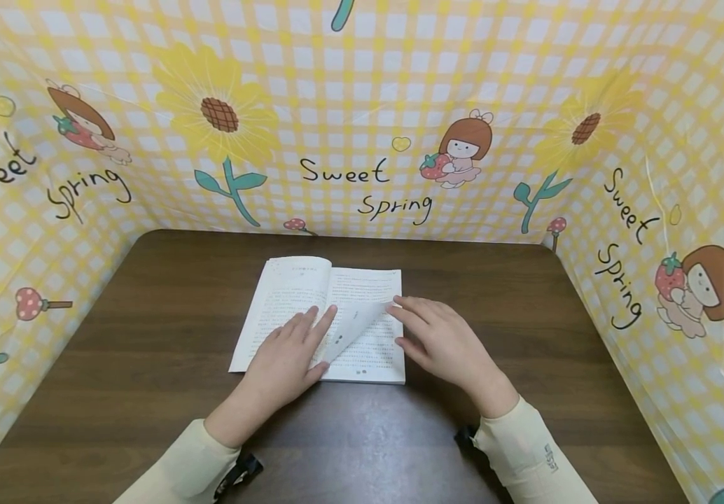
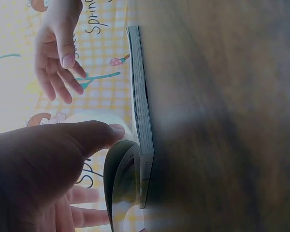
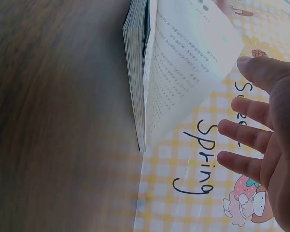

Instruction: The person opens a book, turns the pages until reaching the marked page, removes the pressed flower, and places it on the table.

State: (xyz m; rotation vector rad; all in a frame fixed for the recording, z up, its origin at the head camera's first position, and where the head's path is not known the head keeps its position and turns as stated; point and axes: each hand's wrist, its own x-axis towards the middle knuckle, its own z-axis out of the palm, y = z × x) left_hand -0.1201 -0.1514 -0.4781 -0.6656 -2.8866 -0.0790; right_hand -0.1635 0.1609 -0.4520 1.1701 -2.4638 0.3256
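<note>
A paperback book (image 1: 368,357) lies open on the dark wooden table, with printed text on both pages. My left hand (image 1: 286,353) rests on the left page with its fingers extended, and its thumb reaches the bottom of the book near the spine. From the right page, one leaf (image 1: 357,323) is raised and curls over toward the left. At the raised leaf's edge are the fingertips of my right hand (image 1: 444,339), its fingers loosely spread. In the right wrist view, the lifted leaf (image 3: 183,72) stands up from the page block, with the thumb tip at its edge.
The dark wooden table (image 1: 148,392) surrounds the book. Yellow checked cloth (image 1: 349,91) with flowers and "Sweet Spring" lettering hangs along the back and both sides. Black straps (image 1: 239,476) show at the cuffs of both light sleeves.
</note>
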